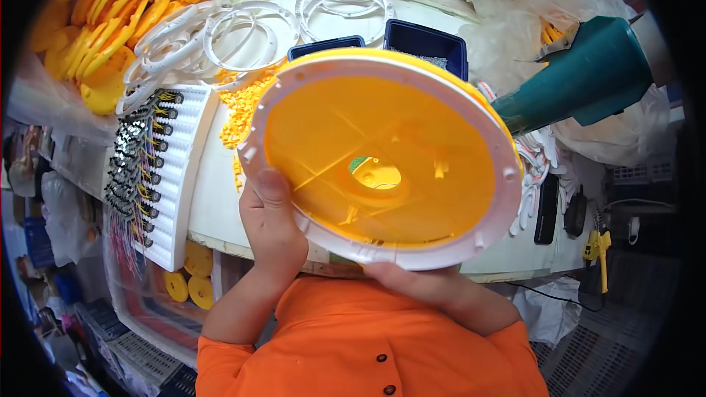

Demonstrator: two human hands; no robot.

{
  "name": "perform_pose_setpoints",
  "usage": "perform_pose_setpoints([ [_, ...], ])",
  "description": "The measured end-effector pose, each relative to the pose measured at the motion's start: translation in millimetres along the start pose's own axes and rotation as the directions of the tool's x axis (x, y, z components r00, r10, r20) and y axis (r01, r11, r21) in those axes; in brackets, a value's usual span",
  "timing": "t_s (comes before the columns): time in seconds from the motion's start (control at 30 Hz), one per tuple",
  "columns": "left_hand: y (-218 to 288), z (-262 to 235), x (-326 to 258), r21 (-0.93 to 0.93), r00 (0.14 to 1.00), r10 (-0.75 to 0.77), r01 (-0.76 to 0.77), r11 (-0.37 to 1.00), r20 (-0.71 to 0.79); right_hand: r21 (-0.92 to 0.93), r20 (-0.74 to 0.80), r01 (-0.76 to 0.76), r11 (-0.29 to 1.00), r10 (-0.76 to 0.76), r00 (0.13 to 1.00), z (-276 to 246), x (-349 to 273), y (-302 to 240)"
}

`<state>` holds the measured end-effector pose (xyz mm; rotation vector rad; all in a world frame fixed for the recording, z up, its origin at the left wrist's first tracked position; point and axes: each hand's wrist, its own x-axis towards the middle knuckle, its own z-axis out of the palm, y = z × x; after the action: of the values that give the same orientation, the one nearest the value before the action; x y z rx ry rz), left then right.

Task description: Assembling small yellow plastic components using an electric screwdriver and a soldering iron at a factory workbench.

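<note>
A round disc [382, 158] is held above the desk [213, 184]; a rack of wired parts [151, 169] lies left, rings [243, 33] behind.

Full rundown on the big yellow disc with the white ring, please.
The yellow disc is round, translucent plastic, with a white ring around its rim, moulded ribs and a central hole. It is tilted toward the camera, above the white table. The left hand grips its left edge; the right hand supports the bottom edge.
</note>
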<state>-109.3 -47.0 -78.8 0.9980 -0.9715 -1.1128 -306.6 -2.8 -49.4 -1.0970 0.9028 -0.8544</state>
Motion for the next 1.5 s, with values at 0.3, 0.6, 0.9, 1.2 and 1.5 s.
perform_pose_setpoints([
  [0.3, 13.8, -25.4, 7.6, -0.091, 0.99, -0.1, 0.109, 0.99, 0.101, -0.192, -0.109, 0.253, 0.948, -0.277, 0.955, -26.0, -4.2, 11.0],
  [0.6, 17.4, -29.3, -5.7, 0.111, 0.929, -0.247, 0.225, 0.968, 0.276, 0.126, -0.102, 0.236, 0.964, -0.224, 0.969, -54.9, -7.9, 1.3],
  [0.9, -2.5, -5.1, -6.3, 0.304, 0.895, -0.168, 0.038, 0.952, 0.414, -0.103, -0.176, 0.202, 0.974, -0.218, 0.96, -53.9, -27.4, -0.6],
  [1.2, -21.6, -23.4, -11.6, 0.612, 0.925, -0.232, -0.002, 0.791, 0.302, -0.892, 0.144, 0.308, 0.33, -0.439, 0.887, -61.1, -14.0, -8.7],
  [1.5, -32.9, -26.6, -15.8, 0.543, 0.903, -0.282, 0.066, 0.837, 0.325, -0.946, 0.138, 0.244, 0.213, -0.418, 0.898, -56.1, 2.3, 8.2],
])
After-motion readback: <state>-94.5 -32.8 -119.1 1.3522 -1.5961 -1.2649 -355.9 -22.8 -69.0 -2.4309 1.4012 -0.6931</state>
